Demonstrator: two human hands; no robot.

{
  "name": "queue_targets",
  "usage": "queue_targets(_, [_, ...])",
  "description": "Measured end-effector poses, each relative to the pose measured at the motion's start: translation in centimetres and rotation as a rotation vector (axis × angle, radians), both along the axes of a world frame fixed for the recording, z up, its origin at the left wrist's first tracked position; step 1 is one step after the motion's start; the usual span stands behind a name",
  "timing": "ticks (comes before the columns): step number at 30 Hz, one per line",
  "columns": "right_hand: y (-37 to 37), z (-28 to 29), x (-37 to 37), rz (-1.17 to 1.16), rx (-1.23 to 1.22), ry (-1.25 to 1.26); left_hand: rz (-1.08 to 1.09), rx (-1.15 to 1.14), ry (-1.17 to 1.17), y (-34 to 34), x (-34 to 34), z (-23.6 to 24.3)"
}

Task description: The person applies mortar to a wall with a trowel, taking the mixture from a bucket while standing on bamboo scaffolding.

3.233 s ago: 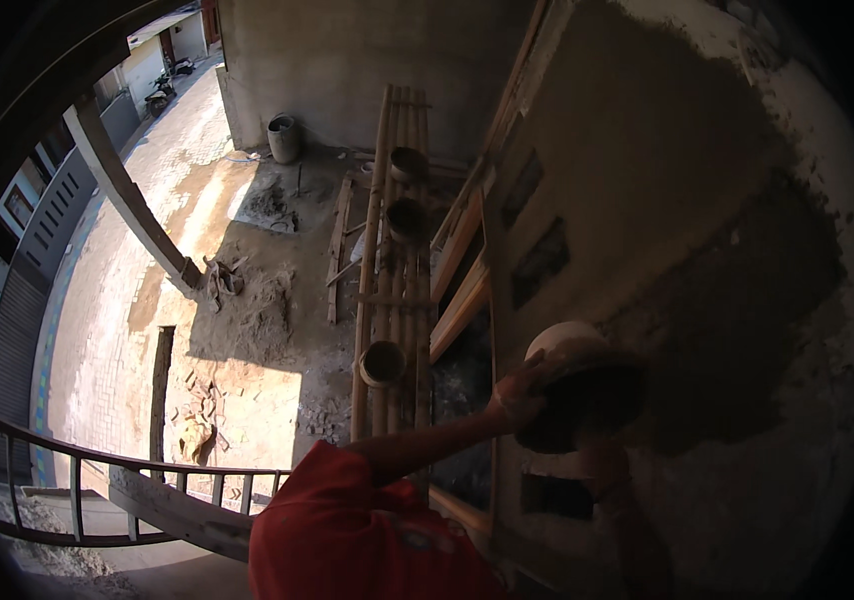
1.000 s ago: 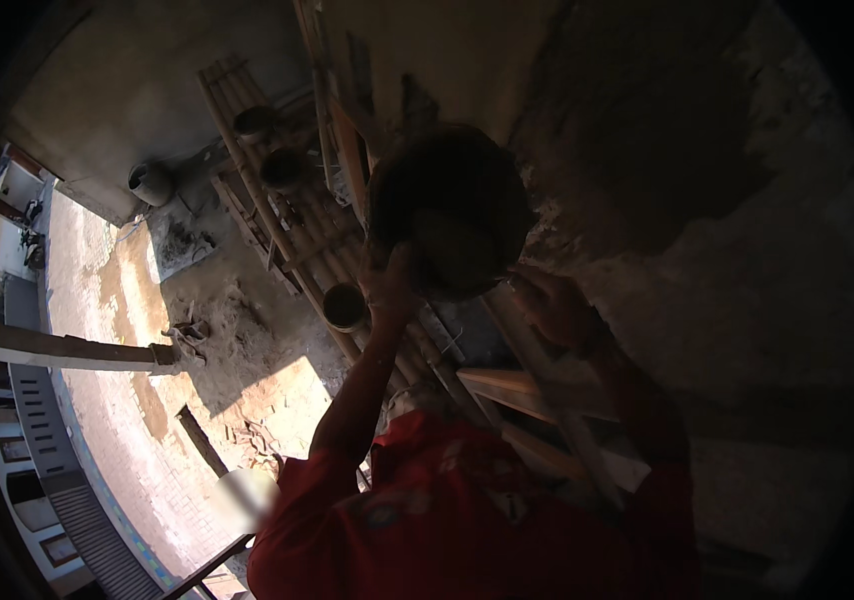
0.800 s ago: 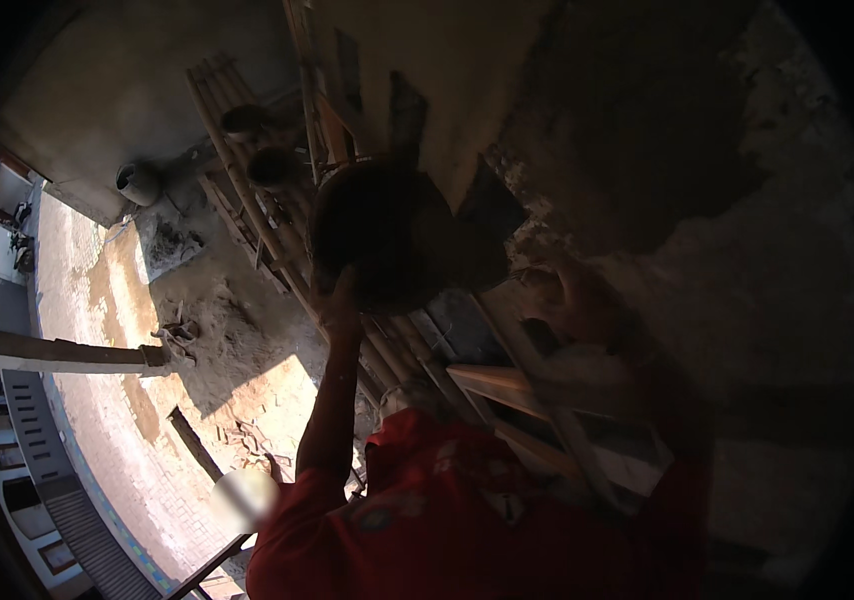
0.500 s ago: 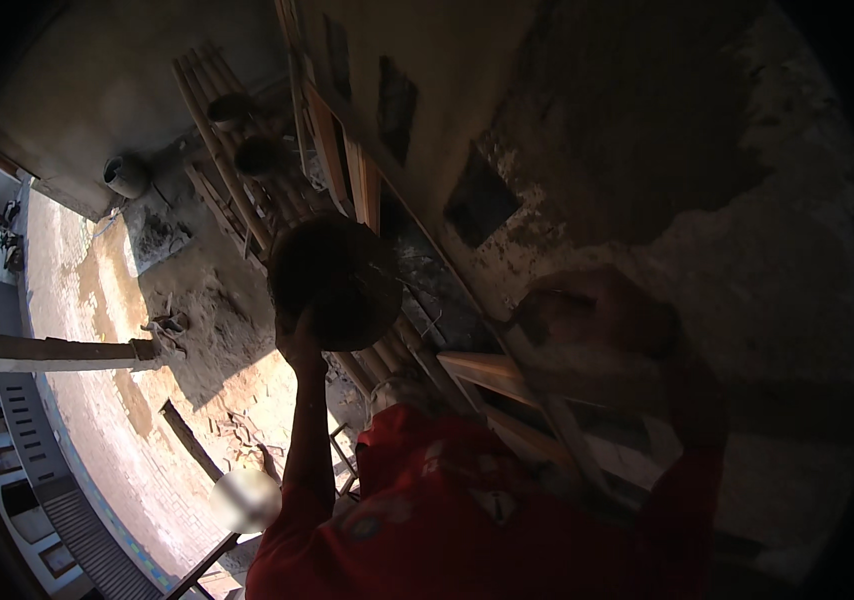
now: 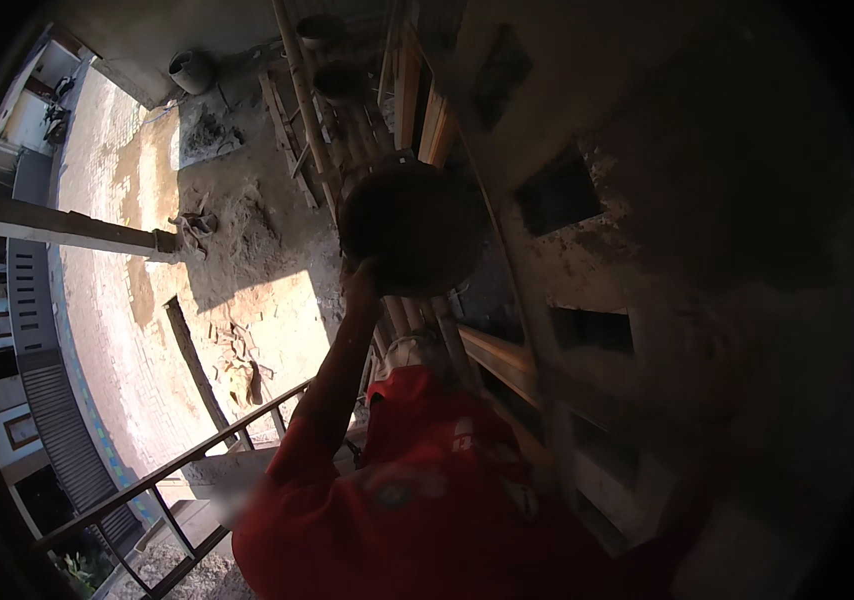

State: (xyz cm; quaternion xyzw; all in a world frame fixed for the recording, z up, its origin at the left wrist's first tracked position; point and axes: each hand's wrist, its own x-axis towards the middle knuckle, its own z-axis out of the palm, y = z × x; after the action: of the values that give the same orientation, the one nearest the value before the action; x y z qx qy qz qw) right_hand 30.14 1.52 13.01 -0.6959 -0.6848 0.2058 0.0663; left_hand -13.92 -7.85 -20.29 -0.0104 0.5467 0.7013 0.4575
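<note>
My left hand (image 5: 360, 283) grips the near left rim of a round, dark basin (image 5: 414, 230), held out in front of me above the bamboo poles. The basin's inside is too dark to make out. Off to the right, close to the rough wall (image 5: 587, 270), my right hand (image 5: 712, 345) is a faint, smeared shape in deep shadow. Its fingers, and whatever may be in them, do not show.
Bamboo poles (image 5: 297, 95) form a platform beneath me, with two dark buckets (image 5: 340, 82) (image 5: 321, 30) farther along. Wooden frames (image 5: 435, 125) lean by the wall, which has square openings (image 5: 559, 193). A metal railing (image 5: 187, 458) stands at lower left; a pail (image 5: 190, 72) sits far left.
The view has swung, so the basin and left hand now appear farther right and higher. My right hand, earlier closed around a dark object by the wall, has moved right and blurred.
</note>
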Motion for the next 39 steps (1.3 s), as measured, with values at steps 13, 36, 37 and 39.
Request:
queue_targets(13, [-6.7,-22.5,1.7,0.126,-0.251,-0.047,-0.289,-0.443,-0.181,-1.4,5.1,-6.4])
queue_targets(36, [-16.3,-45.6,10.3,1.043,-0.366,-0.425,-0.941,-1.373,0.713,-22.9,-3.5,-14.9])
queue_targets(37, [-15.1,-45.5,10.1,1.125,-0.333,-0.441,-0.876,-1.361,0.672,-23.2,-3.3,-15.2])
queue_targets(39, [-13.1,-45.5,9.7,1.256,-0.248,-0.457,-0.768,-1.333,0.617,-22.9,-3.7,-15.3])
